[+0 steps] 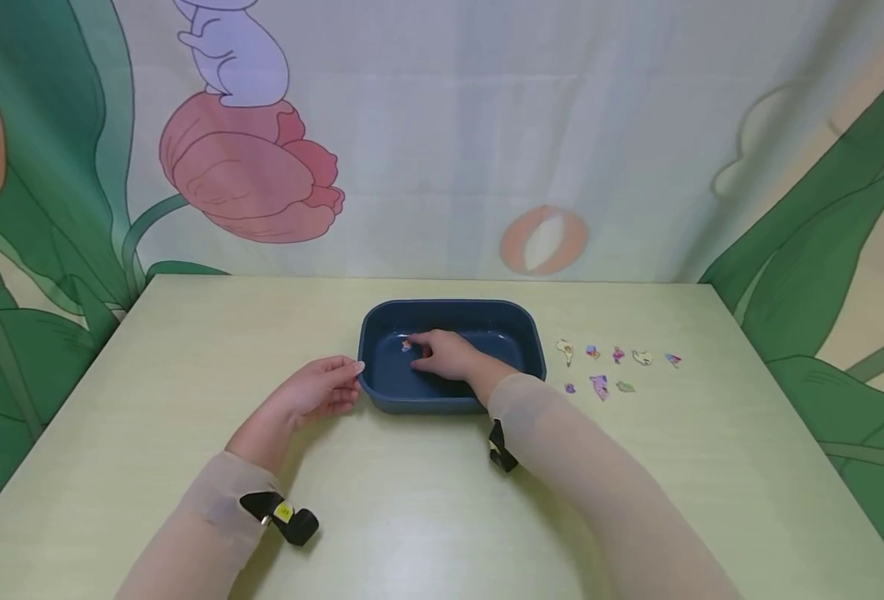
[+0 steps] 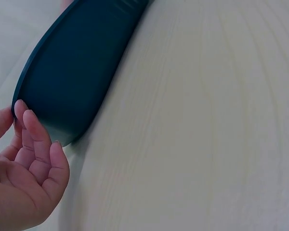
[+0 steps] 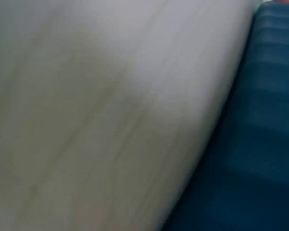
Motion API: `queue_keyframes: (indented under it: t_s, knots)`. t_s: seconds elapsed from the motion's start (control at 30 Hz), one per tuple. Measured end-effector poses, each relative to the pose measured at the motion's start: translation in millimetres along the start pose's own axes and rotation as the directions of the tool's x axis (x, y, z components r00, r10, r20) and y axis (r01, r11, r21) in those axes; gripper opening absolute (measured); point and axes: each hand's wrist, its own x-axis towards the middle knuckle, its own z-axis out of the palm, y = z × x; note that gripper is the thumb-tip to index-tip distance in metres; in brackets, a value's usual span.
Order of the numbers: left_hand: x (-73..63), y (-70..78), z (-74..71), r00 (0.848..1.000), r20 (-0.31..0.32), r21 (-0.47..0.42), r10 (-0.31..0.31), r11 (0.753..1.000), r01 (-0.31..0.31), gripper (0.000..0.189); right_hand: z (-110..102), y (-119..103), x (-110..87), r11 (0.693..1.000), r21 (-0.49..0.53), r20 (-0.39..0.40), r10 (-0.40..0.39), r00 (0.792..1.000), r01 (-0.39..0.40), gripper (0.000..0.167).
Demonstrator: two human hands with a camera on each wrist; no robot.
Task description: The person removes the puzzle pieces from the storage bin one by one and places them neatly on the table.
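A dark blue plastic tub [image 1: 449,405] with rounded corners sits near the middle of the table. My left hand [image 1: 327,387] pinches its left rim, thumb at the edge and fingers against the outer wall; the left wrist view shows this hand [image 2: 31,173] at the tub's side [image 2: 72,67]. Inside the tub is my right hand [image 1: 449,356], its index fingertip right at a small colourful sticker-like piece [image 1: 407,345] on the tub's floor. The thumb stands apart from that finger. In the right wrist view only the tub's outer wall [image 3: 260,144] shows, with the hand almost wholly out of frame.
Several small colourful sticker-like pieces lie right of the tub in two rows, among them a purple one [image 1: 599,387] and a green one [image 1: 626,387]. Behind the pale wooden table [image 1: 412,517] hangs a printed curtain [image 1: 427,150]. A black camera [image 1: 284,517] sits on the left wrist.
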Motion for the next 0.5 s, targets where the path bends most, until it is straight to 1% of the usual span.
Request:
queue_keyframes:
  t_s: [0.07, 0.13, 0.27, 0.5]
  knots:
    - [0.7, -0.4, -0.5, 1.0, 0.001, -0.006, 0.001, 1.0, -0.001, 0.02, 0.7, -0.3, 1.1, 0.999, -0.033, 0.003, -0.008, 1.0, 0.008, 0.048]
    - [1.1, -0.7, -1.0, 1.0, 0.003, -0.009, 0.001, 1.0, -0.001, 0.019, 1.3, -0.2, 1.8, 0.999, -0.04, 0.001, -0.017, 1.0, 0.017, 0.044]
    - [1.0, -0.2, -0.7, 1.0, 0.013, -0.01, 0.005, 1.0, -0.005, 0.02, 2.9, 1.2, 2.2, 1.0, 0.014, -0.017, -0.024, 1.0, 0.024, 0.035]
    - [2.4, -0.9, 0.1, 1.0, 0.007, -0.01, -0.006, 1.0, 0.006, 0.021, 4.5, 3.8, 2.9, 0.996, 0.068, -0.039, -0.05, 0.998, 0.053, 0.029]
